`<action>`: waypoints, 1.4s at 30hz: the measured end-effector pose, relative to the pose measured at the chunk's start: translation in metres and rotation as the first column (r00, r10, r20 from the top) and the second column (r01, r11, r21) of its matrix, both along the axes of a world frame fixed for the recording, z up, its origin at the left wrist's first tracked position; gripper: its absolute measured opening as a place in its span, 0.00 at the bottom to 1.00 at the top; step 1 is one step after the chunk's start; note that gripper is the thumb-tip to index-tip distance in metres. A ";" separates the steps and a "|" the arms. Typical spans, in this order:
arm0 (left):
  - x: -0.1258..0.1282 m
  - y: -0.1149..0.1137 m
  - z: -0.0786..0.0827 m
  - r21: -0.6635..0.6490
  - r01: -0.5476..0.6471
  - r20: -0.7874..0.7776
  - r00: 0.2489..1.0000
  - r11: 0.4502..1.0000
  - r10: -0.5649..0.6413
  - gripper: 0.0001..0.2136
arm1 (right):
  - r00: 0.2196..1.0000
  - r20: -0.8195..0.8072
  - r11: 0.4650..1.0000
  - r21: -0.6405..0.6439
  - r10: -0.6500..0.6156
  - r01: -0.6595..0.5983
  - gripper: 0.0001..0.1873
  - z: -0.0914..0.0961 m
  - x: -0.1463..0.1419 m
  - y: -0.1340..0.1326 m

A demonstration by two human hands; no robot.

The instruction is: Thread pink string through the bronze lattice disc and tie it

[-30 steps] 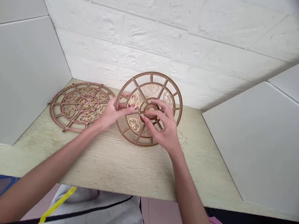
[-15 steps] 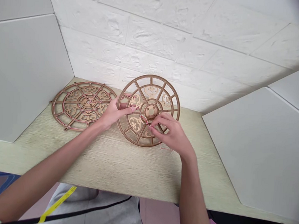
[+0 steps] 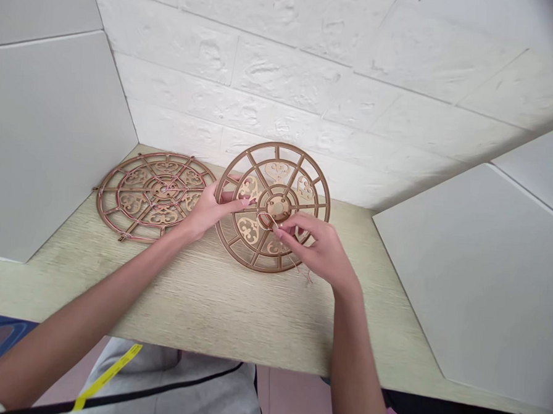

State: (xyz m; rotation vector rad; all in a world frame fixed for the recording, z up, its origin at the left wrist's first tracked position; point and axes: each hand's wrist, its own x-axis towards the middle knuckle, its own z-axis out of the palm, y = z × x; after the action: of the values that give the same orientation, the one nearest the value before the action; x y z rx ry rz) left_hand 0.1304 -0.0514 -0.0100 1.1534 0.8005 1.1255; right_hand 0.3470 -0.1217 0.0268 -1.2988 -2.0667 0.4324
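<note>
A round brown openwork disc [image 3: 301,165] with heart and scroll cutouts stands tilted on the wooden tabletop [image 3: 234,303]. My left hand [image 3: 209,209] grips its left side, fingers closed over a spoke. My right hand [image 3: 318,249] pinches a thin pinkish thread [image 3: 301,270] just below the disc's hub; the thread loops at the hub and trails onto the table. A second, similar disc [image 3: 154,194] lies flat to the left, with pink thread laced round its spokes.
White panels [image 3: 48,139] wall the tabletop on the left and right, and a white brick-pattern wall [image 3: 338,93] closes the back. The table's front edge runs just above my lap.
My right hand has come down off the hub and drawn back toward me, pinching the thread. The upright disc has tipped slightly. My left hand has kept its hold.
</note>
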 end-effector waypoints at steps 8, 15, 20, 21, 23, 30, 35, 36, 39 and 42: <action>0.001 -0.001 0.001 0.009 0.014 -0.013 1.000 1.000 -0.014 0.34 | 0.975 -0.205 0.996 -0.045 -0.088 0.081 0.15 0.003 -0.011 0.005; 0.002 -0.003 0.004 0.002 0.050 -0.009 0.999 0.999 -0.050 0.33 | 0.984 -0.180 0.999 -0.048 0.006 -0.015 0.16 0.020 -0.023 0.019; 0.002 -0.005 0.004 0.002 0.058 -0.001 0.998 0.998 -0.058 0.32 | 0.994 -0.092 0.998 0.027 -0.059 0.061 0.12 0.007 -0.029 0.029; 0.002 -0.005 0.003 -0.005 0.061 -0.002 0.998 0.998 -0.061 0.32 | 0.992 -0.089 0.994 0.059 -0.091 0.096 0.12 0.004 -0.029 0.030; 0.002 -0.005 0.004 -0.011 0.069 -0.012 0.998 0.998 -0.069 0.32 | 0.985 -0.107 0.982 0.118 -0.136 0.148 0.11 -0.002 -0.029 0.031; 0.002 -0.004 0.001 0.023 0.084 -0.012 0.996 0.996 -0.084 0.33 | 0.971 -0.232 0.970 0.217 -0.059 0.111 0.08 -0.005 -0.026 0.028; 0.002 -0.002 -0.001 0.029 0.071 -0.023 0.997 0.997 -0.070 0.33 | 0.949 -0.315 0.992 0.124 0.013 0.028 0.12 -0.003 -0.025 0.026; 0.002 -0.002 0.000 0.031 0.068 -0.026 0.997 0.997 -0.067 0.33 | 0.943 -0.333 0.995 0.093 0.014 0.018 0.13 -0.003 -0.025 0.025; 0.002 -0.003 0.002 0.030 0.059 -0.031 0.998 0.998 -0.058 0.34 | 0.931 -0.365 1.000 0.020 0.003 0.005 0.14 -0.003 -0.025 0.024; 0.002 -0.003 0.003 0.027 0.064 -0.026 0.998 0.998 -0.063 0.35 | 0.914 -0.404 0.999 -0.050 -0.028 0.009 0.15 -0.002 -0.025 0.023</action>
State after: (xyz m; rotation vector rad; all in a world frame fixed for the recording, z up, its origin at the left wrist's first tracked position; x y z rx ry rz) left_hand 0.1323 -0.0541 -0.0074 1.2101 0.7644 1.0747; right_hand 0.3217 -0.0990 0.0243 -1.1404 -1.7031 0.6836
